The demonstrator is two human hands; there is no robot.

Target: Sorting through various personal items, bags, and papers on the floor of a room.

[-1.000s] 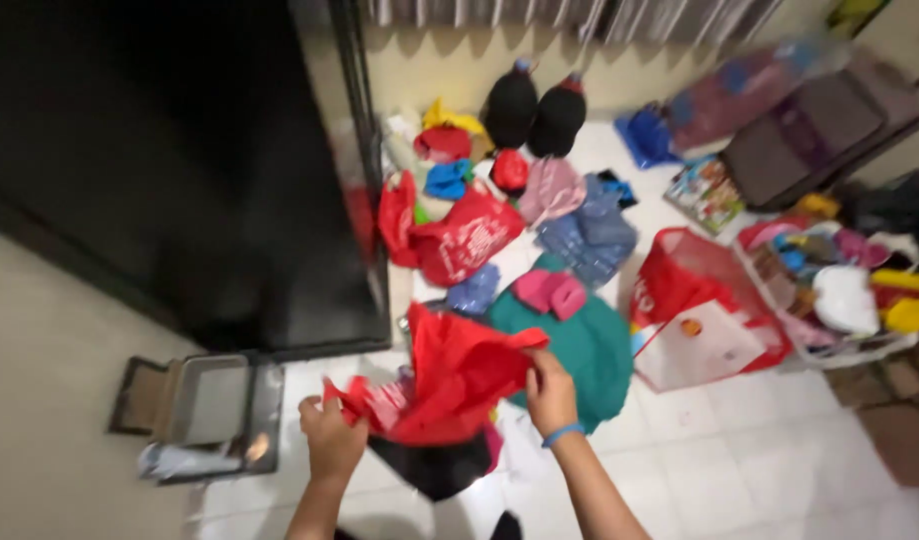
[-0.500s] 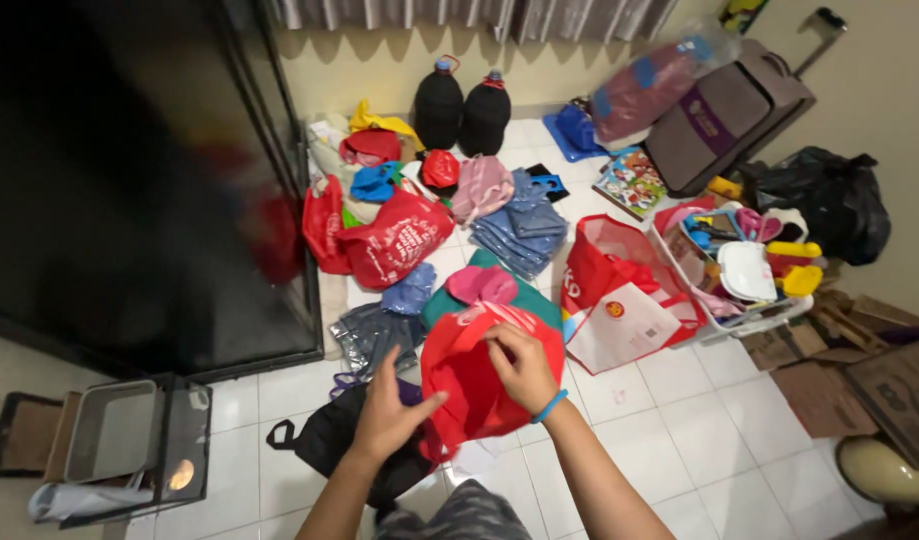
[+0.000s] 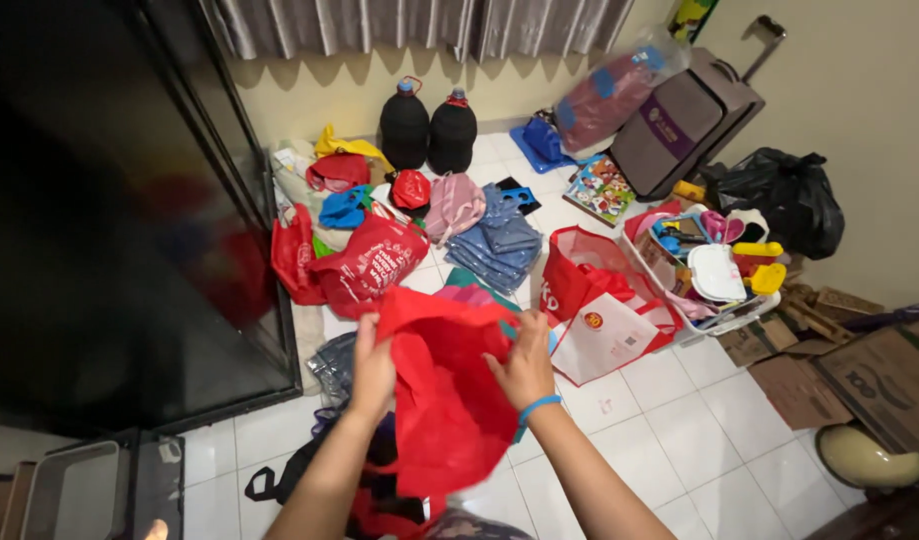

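Hands point(image 3: 449, 365) now spread apart along the top edge of a red fabric bag point(image 3: 444, 400), left hand point(image 3: 372, 365) pinching one corner, right hand point(image 3: 524, 368) pinching the other, both closed on the cloth. Half a second back, bunched into a rounded lump between the palms; now pulled wide and hanging flat, lower part drooping toward the near edge of the view. Reads as an opening-out or straightening of the cloth rather than a crumpling. Blue band point(image 3: 539, 406) round the right wrist.

Held in the air over the white tiled floor point(image 3: 679, 420), near centre, above a black bag point(image 3: 309, 470) lying on the tiles at the near left.

Beyond, a litter of things: another red bag with white print point(image 3: 374, 262) at far left, folded blue cloth stack point(image 3: 499, 245) in the middle, pink bag point(image 3: 451, 205) beside it, two dark water jugs point(image 3: 429, 128) against the far wall under the curtain. To the right, an open red tote point(image 3: 589, 290) with a white panel, a white basket point(image 3: 709, 265) full of colourful toys, a grey suitcase point(image 3: 684, 115) leaning on the wall, a black refuse sack point(image 3: 774, 195), flattened cardboard point(image 3: 849, 370) at near right. Dark glass cabinet point(image 3: 109, 220) filling the left.

Little bare floor around the held bag; teal cloth point(image 3: 474, 285) and the open tote just behind it crowding any spot for laying it flat.
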